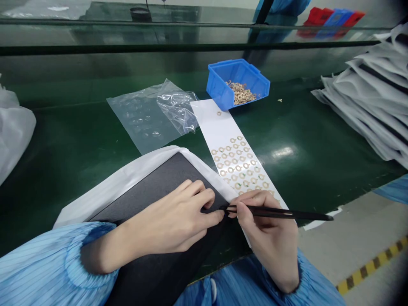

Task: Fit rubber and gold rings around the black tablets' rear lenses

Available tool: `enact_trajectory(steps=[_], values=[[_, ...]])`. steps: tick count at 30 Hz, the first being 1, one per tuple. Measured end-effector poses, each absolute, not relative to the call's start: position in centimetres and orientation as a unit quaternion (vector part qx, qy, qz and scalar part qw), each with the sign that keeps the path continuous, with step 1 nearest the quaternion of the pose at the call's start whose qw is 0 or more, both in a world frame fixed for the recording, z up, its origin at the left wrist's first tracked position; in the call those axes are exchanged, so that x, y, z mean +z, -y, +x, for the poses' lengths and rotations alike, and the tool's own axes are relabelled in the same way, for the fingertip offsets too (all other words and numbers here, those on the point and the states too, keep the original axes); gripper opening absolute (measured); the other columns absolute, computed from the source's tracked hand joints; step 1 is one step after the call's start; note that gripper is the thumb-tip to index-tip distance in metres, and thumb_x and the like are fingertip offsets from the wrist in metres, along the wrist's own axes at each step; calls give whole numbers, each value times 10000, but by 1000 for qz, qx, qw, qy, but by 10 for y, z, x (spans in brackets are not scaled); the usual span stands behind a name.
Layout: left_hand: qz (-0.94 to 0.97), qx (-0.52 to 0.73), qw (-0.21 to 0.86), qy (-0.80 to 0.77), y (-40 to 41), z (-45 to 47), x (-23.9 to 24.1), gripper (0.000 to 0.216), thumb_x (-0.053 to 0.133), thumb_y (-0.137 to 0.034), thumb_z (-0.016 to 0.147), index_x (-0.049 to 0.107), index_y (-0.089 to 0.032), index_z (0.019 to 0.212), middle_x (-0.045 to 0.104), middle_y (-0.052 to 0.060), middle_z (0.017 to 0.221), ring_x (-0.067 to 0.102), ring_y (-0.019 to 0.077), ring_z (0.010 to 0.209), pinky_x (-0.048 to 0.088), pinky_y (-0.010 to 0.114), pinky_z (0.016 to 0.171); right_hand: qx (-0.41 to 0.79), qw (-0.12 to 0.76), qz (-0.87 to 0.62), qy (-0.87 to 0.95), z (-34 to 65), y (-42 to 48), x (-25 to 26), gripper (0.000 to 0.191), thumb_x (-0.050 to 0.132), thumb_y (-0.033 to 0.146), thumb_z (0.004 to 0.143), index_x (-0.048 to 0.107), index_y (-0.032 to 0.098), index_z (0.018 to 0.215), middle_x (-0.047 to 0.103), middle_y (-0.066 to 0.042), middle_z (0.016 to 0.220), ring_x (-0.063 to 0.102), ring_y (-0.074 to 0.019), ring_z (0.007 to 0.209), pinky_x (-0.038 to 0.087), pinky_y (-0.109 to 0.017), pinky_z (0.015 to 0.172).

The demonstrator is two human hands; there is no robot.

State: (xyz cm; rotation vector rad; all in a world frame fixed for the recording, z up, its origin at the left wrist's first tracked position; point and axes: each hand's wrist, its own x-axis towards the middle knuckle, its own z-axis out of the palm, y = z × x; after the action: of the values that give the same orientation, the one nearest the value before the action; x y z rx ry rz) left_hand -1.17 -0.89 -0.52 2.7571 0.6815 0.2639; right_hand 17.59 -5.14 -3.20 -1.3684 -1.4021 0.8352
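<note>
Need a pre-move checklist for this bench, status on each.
1. Black tweezers gripped in right hand: ok.
2. Left hand on the dark panel: ok.
3. Piece between tweezer tips: cannot tell, too small and dark.
4. White sheet with ring pieces, beside the panel: ok.
5. Blue bin upright, loose rings inside: ok.

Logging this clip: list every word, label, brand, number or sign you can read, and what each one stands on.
No readable text anywhere in this view.
None shows on the blue bin, black tweezers or black panel.
Rings on the white sheet: too small to tell any print.
Striped floor tape: yellow and black, no wording visible.
</note>
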Motion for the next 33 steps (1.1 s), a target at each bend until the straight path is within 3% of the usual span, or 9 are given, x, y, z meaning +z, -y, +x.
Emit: enact_trajectory(steps=[6, 20, 33], values=[[957, 93, 141, -236, 10, -12, -5, 233, 441, -138, 874, 590, -162, 1053, 487, 74, 869, 399, 204, 798, 339, 319, 665, 336, 485, -567, 575, 175, 51, -31, 115, 577, 181, 827, 519, 196, 730, 608, -24, 758, 617, -142, 666, 554, -262, 591], [954, 92, 163, -235, 9, -13, -5, 220, 431, -132, 876, 595, -147, 1021, 477, 76, 874, 377, 205, 791, 325, 330, 657, 382, 395, -553, 626, 182, 40, -17, 145, 529, 145, 826, 507, 192, 690, 577, -20, 719, 576, -130, 632, 482, -230, 533], [955, 93, 159, -234, 9, -13, -4, 256, 456, -125, 861, 594, -159, 1074, 475, 68, 869, 380, 208, 790, 313, 319, 663, 370, 453, -527, 616, 182, 44, -27, 129, 556, 140, 835, 530, 188, 719, 598, 2, 735, 607, -105, 619, 501, -208, 551]])
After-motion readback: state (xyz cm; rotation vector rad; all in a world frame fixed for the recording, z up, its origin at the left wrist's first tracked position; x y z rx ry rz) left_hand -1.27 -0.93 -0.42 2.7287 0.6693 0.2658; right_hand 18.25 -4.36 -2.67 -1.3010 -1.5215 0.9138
